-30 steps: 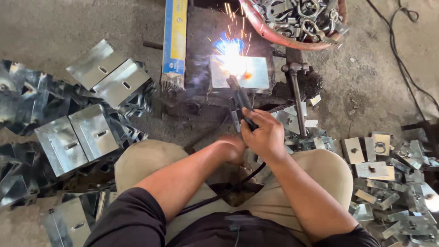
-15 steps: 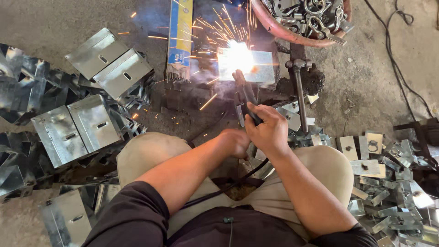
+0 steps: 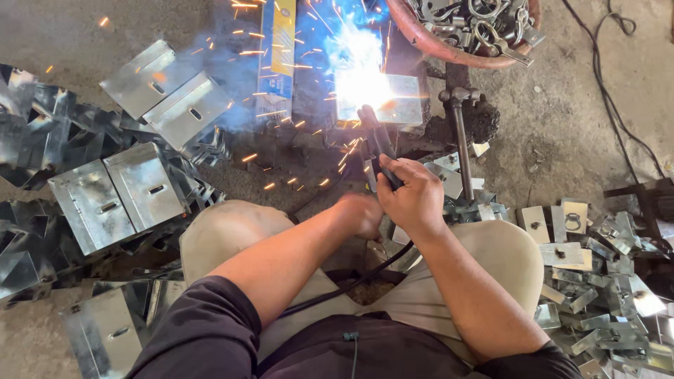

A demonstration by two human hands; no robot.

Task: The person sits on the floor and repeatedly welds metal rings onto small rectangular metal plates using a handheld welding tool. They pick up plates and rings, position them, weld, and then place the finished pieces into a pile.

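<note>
**Arc struck on plate; both hands at the electrode holder**

The right hand (image 3: 414, 196) is wrapped in a closed grip around the handle of the electrode holder (image 3: 375, 140), fingers curled over its top. The left hand (image 3: 364, 214) sits just under and behind the right, touching it; its fingers are hidden, so whether it grips or only braces cannot be told. A black cable (image 3: 351, 284) runs from the holder back between the knees.

The holder's tip meets the steel plate (image 3: 397, 98), which lies on the dark ground straight ahead of the person — a white-blue arc (image 3: 358, 70) burns at the plate's left half, with smoke and orange sparks thrown leftward.

Surroundings:
- A long yellow-and-blue box (image 3: 279, 49) lies just left of the plate.
- A hammer (image 3: 460, 126) lies just right of the plate, head away from the person.
- A reddish basin (image 3: 467, 28) of metal rings and clips stands beyond the plate.
- Folded galvanised brackets (image 3: 119, 196) are stacked at left — small flat plates (image 3: 569, 253) are scattered at right.
</note>
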